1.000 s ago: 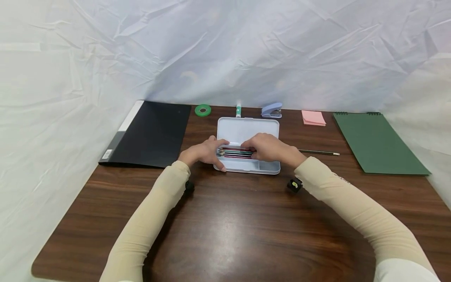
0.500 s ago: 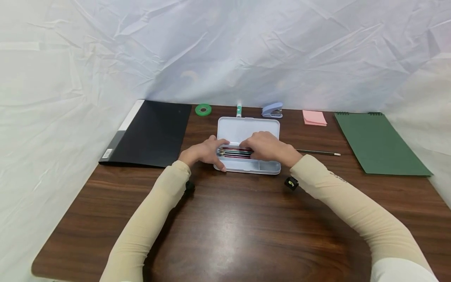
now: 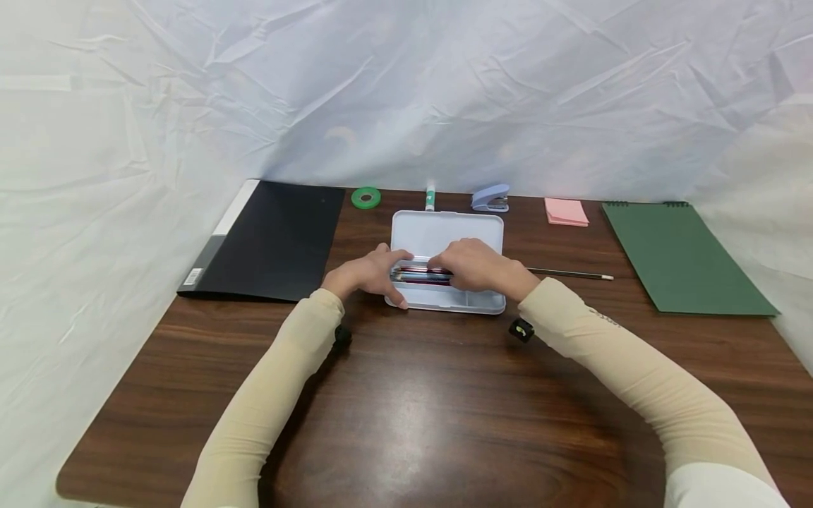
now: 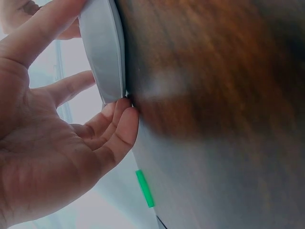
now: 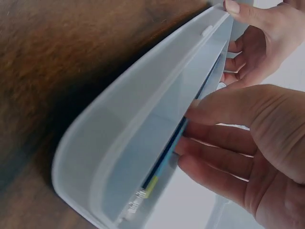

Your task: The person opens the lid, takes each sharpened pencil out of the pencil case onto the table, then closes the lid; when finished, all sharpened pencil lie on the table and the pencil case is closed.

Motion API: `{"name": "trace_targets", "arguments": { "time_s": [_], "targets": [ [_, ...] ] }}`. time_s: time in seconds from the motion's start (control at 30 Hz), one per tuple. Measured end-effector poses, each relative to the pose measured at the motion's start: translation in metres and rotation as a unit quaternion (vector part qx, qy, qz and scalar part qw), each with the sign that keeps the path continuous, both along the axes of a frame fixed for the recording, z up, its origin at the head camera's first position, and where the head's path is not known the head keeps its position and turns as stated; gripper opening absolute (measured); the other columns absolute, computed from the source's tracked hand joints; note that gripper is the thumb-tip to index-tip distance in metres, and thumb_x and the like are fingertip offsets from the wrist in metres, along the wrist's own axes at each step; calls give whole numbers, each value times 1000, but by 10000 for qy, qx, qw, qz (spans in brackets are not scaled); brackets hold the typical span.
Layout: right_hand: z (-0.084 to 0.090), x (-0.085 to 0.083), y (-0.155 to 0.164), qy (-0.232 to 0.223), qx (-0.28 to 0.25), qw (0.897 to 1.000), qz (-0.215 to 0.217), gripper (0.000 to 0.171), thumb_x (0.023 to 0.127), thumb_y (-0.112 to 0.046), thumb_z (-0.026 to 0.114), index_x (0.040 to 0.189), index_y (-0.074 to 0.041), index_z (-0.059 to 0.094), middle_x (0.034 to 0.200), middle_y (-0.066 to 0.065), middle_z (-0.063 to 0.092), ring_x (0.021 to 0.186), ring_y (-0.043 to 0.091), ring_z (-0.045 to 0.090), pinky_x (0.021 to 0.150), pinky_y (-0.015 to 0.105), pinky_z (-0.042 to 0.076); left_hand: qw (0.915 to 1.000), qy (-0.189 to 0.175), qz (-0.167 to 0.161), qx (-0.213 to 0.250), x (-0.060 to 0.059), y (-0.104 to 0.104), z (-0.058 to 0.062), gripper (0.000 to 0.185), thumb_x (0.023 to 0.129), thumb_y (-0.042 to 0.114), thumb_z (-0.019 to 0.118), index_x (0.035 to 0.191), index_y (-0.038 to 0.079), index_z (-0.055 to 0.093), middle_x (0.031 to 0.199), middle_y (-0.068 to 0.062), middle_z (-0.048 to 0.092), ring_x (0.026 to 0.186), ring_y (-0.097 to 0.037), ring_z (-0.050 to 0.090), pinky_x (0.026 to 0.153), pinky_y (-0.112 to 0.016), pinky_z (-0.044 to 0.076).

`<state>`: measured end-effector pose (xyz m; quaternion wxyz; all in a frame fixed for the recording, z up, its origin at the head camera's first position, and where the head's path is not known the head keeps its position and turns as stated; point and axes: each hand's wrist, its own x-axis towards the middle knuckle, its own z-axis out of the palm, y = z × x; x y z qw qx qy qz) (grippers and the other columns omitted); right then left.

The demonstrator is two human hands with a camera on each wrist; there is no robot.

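Apparently part-packed, the open case [image 3: 432,236] stood near the far edge of the table [image 3: 406,395], left hand [image 3: 373,274] spread against it, right hand [image 3: 479,266] pinching pencils [image 3: 422,274] inside, one dark pencil [image 3: 568,273] lying outside.

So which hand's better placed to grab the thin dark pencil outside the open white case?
Probably the right hand, nearer that pencil, though busy with others; the left hand grips the opposite end of the case.

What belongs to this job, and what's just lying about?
In the job: open case, pencils inside, left hand, right hand.
Lying about: loose pencil (possibly wanted), black folder, green tape, green-and-white tube, stapler, pink notes, green notepad.
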<state>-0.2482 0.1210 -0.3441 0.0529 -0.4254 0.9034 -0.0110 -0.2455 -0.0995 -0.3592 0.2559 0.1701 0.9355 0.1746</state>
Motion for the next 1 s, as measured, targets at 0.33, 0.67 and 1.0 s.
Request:
{"name": "trace_targets", "arguments": {
  "time_s": [0.33,0.67,1.0],
  "targets": [
    [-2,-10,0,-388,-65,9991,132,37,88,-2,71,124,-11,71,112,9,74,93,23,69,85,45,54,10000,-3,-10,37,-1,0,0,98,77,38,86,157,25,31,136,-15,35,122,-29,42,103,-46,42],
    [3,-17,0,-816,-40,9966,72,43,89,-2,71,130,-14,68,107,7,74,82,17,65,79,39,54,10000,8,3,84,0,-1,1,97,77,37,86,156,25,32,134,-14,35,120,-28,42,102,-45,42],
    [4,-18,1,-849,3,9964,39,42,88,-3,74,128,-13,69,107,8,75,91,20,69,83,41,55,9999,-56,43,74,1,0,2,97,77,37,87,156,24,32,133,-14,36,119,-28,42,102,-45,41]
  ]
}}
